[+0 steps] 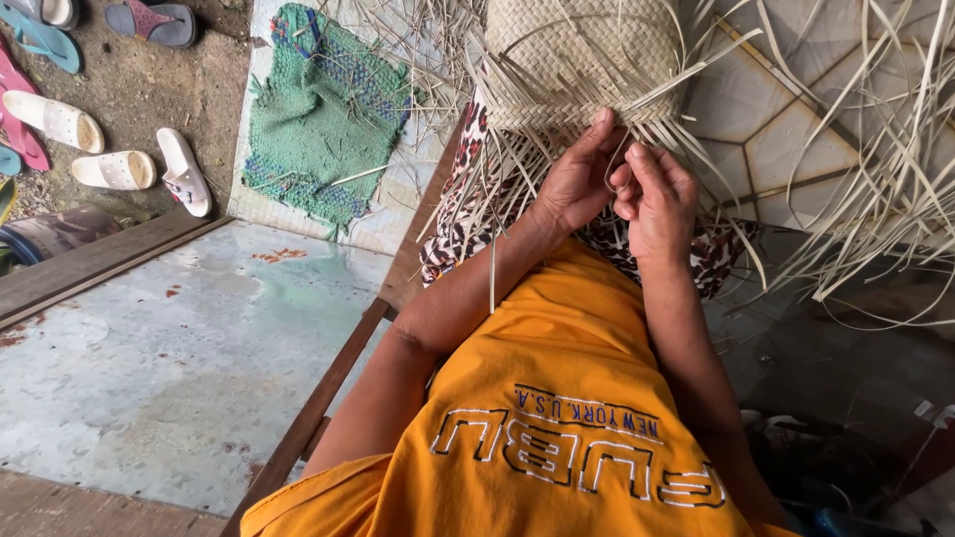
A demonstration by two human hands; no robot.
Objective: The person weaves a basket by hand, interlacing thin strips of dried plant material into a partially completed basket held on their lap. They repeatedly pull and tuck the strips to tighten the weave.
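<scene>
A pale woven straw basket (pixel 582 55) lies on my lap, its finished body pointing away and many loose strips fanning out from the near edge. My left hand (pixel 575 179) presses against that unfinished edge, thumb and fingers pinched on a thin straw strip (pixel 619 159). My right hand (pixel 657 199) sits just beside it, fingers curled around the same bent strip. Both hands touch each other over a leopard-print cloth (pixel 468 219) on my knees. I wear an orange shirt (pixel 557 398).
A heap of loose straw strips (pixel 885 169) lies on the tiled floor at right. A green knitted mat (pixel 323 109) lies at upper left, with several sandals (pixel 119 169) on the dirt beyond. A wooden bench edge (pixel 338 378) runs diagonally beside a grey concrete floor (pixel 179 368).
</scene>
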